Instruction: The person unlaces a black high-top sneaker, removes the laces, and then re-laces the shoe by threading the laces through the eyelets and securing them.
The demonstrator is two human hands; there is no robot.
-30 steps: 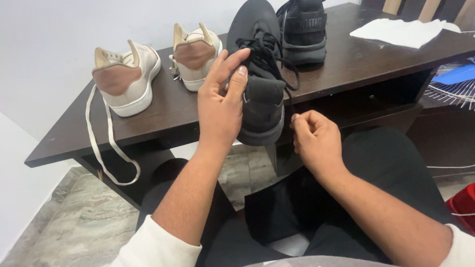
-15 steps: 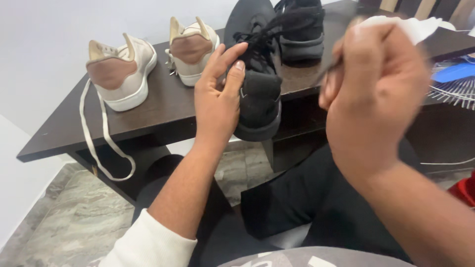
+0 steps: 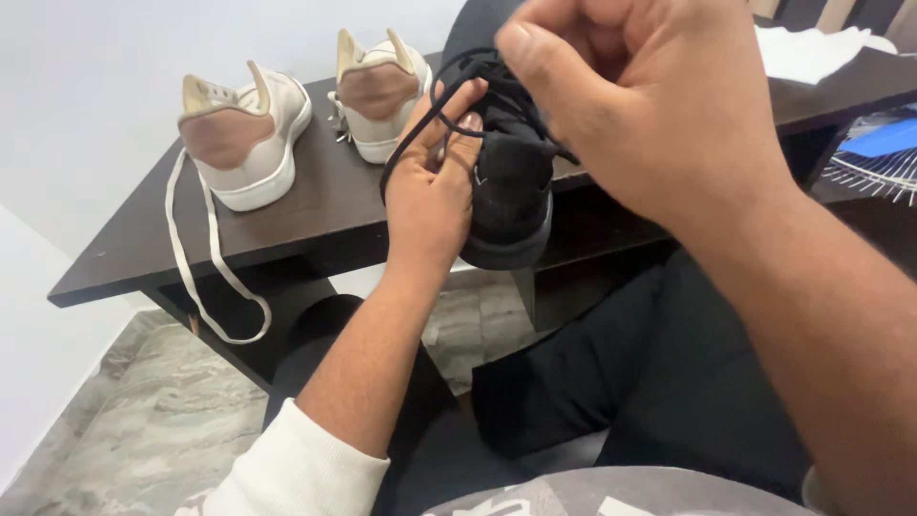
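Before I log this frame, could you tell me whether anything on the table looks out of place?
Yes: the white lace of the left cream shoe trails off the dark table edge and hangs in a loop. The black shoe also overhangs the edge, steadied by the left hand.

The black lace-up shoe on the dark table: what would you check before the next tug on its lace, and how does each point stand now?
1. Left hand steadies the black lace-up shoe by its heel: ok.
2. Right hand pinches the thin black lace: ok.
3. Lace free of knots: cannot tell, the right hand hides it.
4. Shoe fully on the dark wooden table: not ok, the heel overhangs the edge.
5. Two cream sneakers stand apart from the black shoe: ok.
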